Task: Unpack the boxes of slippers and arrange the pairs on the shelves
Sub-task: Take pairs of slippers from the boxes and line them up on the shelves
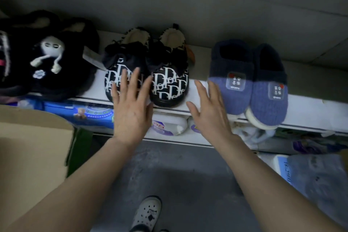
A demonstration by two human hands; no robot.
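I see left hand [131, 108] spread over glossy monogram slippers [169, 88]; right hand [209, 113] spread beside blue knit slippers [267, 100] on white shelf [312, 112].

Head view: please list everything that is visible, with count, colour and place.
monogram slippers: 2, black with white letters, shelf middle
blue slippers: 2, navy and blue, shelf right
plush slippers: count unclear, black, shelf left
shelf: 1, white, across the view
box: 1, brown, lower left
packets: several, white and blue, under the shelf
floor: 1, grey, below
clog: 1, white, bottom centre
left hand: 1, open, over the left monogram slipper
right hand: 1, open, between monogram and blue slippers
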